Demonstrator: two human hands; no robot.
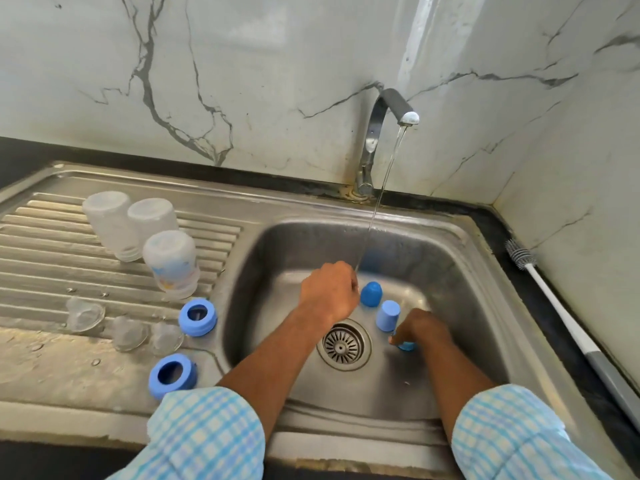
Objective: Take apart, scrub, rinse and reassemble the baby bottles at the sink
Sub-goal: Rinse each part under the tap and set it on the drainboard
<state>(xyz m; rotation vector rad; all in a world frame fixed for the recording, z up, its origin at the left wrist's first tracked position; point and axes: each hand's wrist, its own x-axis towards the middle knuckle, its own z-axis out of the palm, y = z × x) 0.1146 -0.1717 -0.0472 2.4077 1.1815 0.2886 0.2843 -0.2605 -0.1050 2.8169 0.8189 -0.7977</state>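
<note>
- The right hand (420, 329) reaches the floor of the sink (450, 268), its fingers curled round a small blue piece (406, 347) that they mostly hide.
- The left hand (329, 292) is bunched, back to the camera, where the water (384, 181) from the tap (389, 102) lands; I cannot tell whether it holds anything.
- Between the hands a dark blue cap (371, 294) and a pale blue cap (388, 315) stand close together, behind the drain (343, 344).
- On the drainboard (41, 268) to the left, three bottles (171, 261) stand upside down, with three clear nipples (128, 332) and two blue rings (197, 317) nearer.
- A brush (554, 306) lies on the dark counter (491, 226) at right.
</note>
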